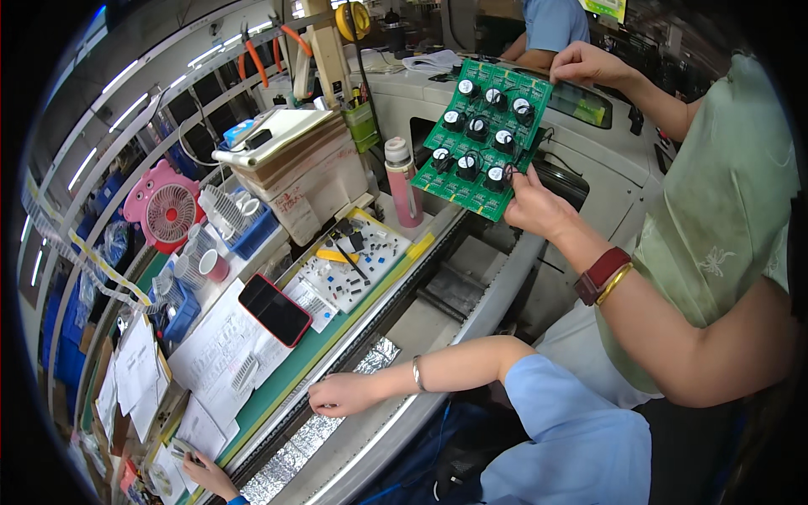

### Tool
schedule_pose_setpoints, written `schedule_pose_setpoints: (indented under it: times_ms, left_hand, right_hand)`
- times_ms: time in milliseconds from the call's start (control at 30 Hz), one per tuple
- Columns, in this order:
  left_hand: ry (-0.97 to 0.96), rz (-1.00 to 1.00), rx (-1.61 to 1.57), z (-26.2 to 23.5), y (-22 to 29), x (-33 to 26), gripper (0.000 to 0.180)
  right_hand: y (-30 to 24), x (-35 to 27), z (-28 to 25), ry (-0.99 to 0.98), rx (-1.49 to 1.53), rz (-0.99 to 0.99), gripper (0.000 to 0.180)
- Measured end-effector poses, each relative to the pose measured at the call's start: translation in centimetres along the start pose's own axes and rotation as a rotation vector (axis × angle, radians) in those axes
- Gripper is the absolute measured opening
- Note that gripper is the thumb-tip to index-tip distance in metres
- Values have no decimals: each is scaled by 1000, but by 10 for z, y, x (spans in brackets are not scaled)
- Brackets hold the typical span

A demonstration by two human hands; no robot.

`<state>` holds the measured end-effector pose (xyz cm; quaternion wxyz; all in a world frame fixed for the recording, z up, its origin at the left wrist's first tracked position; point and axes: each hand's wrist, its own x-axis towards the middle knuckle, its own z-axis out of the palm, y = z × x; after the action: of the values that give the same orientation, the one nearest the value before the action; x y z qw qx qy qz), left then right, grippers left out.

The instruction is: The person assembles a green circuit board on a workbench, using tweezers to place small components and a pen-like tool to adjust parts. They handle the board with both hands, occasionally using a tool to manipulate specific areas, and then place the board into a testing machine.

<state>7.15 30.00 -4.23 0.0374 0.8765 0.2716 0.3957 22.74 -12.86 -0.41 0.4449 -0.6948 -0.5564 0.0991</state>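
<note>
My right hand (343, 395), with a silver bracelet at the wrist, is curled closed over the foil-covered strip (376, 357) of the conveyor track; anything inside its fingers is hidden. At the lower left, my left hand (210, 476) has its fingers bent against a small greyish thing (179, 447) beside papers; I cannot make out what it is. To the right, a person in a green top holds up a green circuit board panel (476, 135) with both hands. Several round black-and-white components stand on it in rows.
A red-edged phone (275, 310) lies on paper sheets (220, 349). Beyond it are a white tray of small components (353, 261), a pink bottle (403, 183) and a stacked box (296, 168). A pink fan (163, 207) and blue bins with cups line the left. Pliers hang above.
</note>
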Motion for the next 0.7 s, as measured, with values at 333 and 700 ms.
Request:
schedule_pose_setpoints:
  times_ms: [333,700]
  left_hand:
    - [80,42,300,1,-1,7,37]
    - [174,29,47,-20,34,2,30]
  right_hand:
    - [-1,4,4,-16,2,12,16]
    - [0,-2,5,2,3,9,16]
